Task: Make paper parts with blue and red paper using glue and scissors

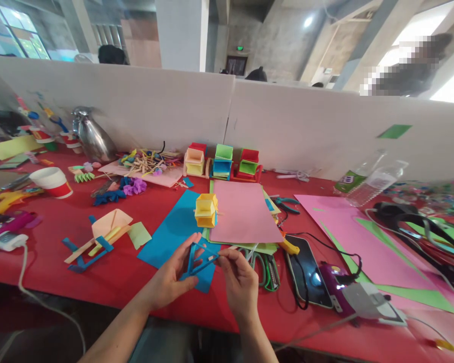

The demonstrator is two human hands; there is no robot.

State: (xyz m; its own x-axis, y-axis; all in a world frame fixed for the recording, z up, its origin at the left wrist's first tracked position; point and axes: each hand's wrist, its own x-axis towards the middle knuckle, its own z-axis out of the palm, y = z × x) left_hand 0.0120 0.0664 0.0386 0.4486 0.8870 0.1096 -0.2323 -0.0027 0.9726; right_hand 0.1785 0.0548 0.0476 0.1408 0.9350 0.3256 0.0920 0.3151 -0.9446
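Observation:
My left hand (170, 282) and my right hand (239, 280) together hold a small blue paper-strip frame (197, 258), shaped like a triangle, above the near edge of the red table (109, 272). The left fingers pinch its left side. My right thumb and forefinger pinch its right tip, next to a thin stick. Under the frame lies a blue paper sheet (170, 232). Just beyond stands a yellow folded paper box stack (206, 209) at the edge of a pink sheet (244, 212).
Scissors (267, 267), a phone (309, 269) and a glue gun (363, 297) lie to the right. A paper-and-stick model (104, 234) sits at the left, with a red-and-white cup (53, 180). Coloured paper boxes (222, 161) and a metal kettle (93, 133) line the white partition (287, 126).

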